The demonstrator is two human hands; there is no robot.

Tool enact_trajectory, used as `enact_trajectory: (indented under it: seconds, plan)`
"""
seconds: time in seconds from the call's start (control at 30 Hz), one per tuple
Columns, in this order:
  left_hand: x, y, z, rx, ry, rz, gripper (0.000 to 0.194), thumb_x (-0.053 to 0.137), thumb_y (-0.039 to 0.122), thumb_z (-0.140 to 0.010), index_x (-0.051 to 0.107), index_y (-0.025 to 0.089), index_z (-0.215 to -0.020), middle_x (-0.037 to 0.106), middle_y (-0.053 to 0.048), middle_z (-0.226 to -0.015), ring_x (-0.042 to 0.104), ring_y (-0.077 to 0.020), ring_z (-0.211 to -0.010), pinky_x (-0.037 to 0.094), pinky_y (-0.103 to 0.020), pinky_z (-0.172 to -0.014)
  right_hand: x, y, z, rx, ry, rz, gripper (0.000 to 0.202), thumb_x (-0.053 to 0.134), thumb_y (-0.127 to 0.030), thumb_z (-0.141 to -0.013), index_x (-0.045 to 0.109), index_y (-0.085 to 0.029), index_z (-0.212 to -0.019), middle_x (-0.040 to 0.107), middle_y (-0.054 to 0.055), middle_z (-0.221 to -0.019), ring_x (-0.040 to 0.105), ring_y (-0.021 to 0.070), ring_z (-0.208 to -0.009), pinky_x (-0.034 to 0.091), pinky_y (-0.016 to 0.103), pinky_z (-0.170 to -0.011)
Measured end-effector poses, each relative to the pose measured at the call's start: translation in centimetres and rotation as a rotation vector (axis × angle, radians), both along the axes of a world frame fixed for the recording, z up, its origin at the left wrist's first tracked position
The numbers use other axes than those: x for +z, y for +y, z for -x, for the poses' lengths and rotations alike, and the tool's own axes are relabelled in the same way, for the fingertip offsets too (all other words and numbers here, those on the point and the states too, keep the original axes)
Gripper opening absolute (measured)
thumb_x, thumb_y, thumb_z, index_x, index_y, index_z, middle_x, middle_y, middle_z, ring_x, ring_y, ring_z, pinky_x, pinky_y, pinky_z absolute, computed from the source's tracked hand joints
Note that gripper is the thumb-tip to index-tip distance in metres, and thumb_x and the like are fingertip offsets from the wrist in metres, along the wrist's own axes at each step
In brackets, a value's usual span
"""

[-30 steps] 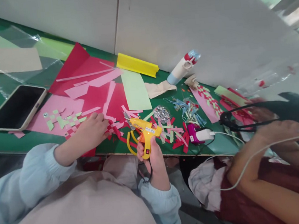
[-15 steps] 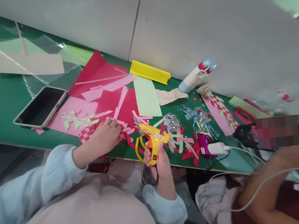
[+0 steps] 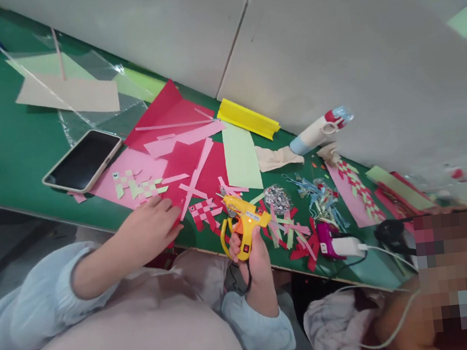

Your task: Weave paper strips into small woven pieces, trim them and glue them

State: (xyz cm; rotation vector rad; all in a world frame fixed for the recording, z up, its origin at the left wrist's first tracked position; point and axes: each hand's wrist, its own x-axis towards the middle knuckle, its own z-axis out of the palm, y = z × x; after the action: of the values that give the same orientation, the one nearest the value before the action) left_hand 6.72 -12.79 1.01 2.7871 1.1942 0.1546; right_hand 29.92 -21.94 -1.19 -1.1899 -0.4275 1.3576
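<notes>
My right hand [image 3: 256, 256] grips a yellow glue gun [image 3: 245, 224] by its handle, nozzle pointing up and left. At the front of the table my left hand [image 3: 151, 228] lies palm down with its fingers loosely stretched. It partly covers red paper, and what lies beneath the palm is hidden. Just beyond its fingers are woven green-and-pink paper fish [image 3: 147, 188] on a pink sheet [image 3: 107, 182]. Between my hands lies a red-and-pink woven paper fish [image 3: 204, 210]. Red sheets [image 3: 215, 157] with loose pink strips [image 3: 196, 176] spread behind it.
A phone [image 3: 84, 160] lies left of the paper. Farther right are a bag of googly eyes [image 3: 277, 198], paper scraps [image 3: 291, 227], blue tassels [image 3: 316, 191], a white bottle [image 3: 313, 135] and a purple plug adapter [image 3: 326, 240] with cables. Another person's arm [image 3: 398, 313] is at right.
My left hand has drawn back left and toward me, uncovering the red-and-pink woven fish. My right hand still holds the glue gun. The view has shifted slightly.
</notes>
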Motion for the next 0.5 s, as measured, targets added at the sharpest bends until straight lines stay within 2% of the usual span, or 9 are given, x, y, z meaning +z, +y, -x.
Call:
enact_trajectory:
  seconds: [0.1, 0.2, 0.37, 0.5]
  plan:
    - [-0.4, 0.1, 2.7, 0.078, 0.024, -0.02, 0.03, 0.038, 0.024, -0.098, 0.067, 0.017, -0.097, 0.069, -0.014, -0.096, 0.062, -0.0311, -0.093, 0.047, -0.047, -0.087, 0.0, 0.2, 0.4, 0.019, -0.036, -0.01, 0.055, 0.062, -0.073, -0.082, 0.06, -0.018, -0.083, 0.048, -0.005, -0.058, 0.036, 0.0061, -0.045, 0.031, 0.019, -0.04]
    - [-1.4, 0.0, 4.4, 0.209, -0.025, -0.066, 0.033, 0.042, 0.031, -0.096, 0.065, 0.013, -0.111, 0.068, -0.019, -0.103, 0.063, -0.0363, -0.1, 0.047, -0.051, -0.091, -0.1, 0.5, 0.6, 0.035, -0.102, 0.004, 0.054, 0.06, -0.072, -0.085, 0.06, -0.019, -0.083, 0.051, -0.004, -0.059, 0.04, 0.0075, -0.047, 0.034, 0.021, -0.041]
    - [-2.8, -0.5, 4.7, 0.337, -0.085, -0.014, 0.042, 0.043, 0.034, -0.093, 0.061, 0.01, -0.122, 0.067, -0.023, -0.109, 0.064, -0.0392, -0.1, 0.05, -0.051, -0.086, 0.5, 1.2, 0.9, 0.076, -0.211, 0.039, 0.056, 0.058, -0.075, -0.083, 0.058, -0.02, -0.076, 0.051, -0.003, -0.058, 0.045, 0.0093, -0.047, 0.035, 0.023, -0.042]
    - [-3.0, -0.6, 4.5, 0.358, -0.07, 0.019, 0.045, 0.04, 0.033, -0.094, 0.058, 0.009, -0.126, 0.066, -0.024, -0.111, 0.063, -0.0386, -0.101, 0.051, -0.05, -0.084, 0.8, 1.6, 1.2, 0.105, -0.21, 0.028, 0.056, 0.06, -0.075, -0.082, 0.06, -0.019, -0.081, 0.05, -0.004, -0.059, 0.045, 0.0087, -0.047, 0.035, 0.022, -0.04]
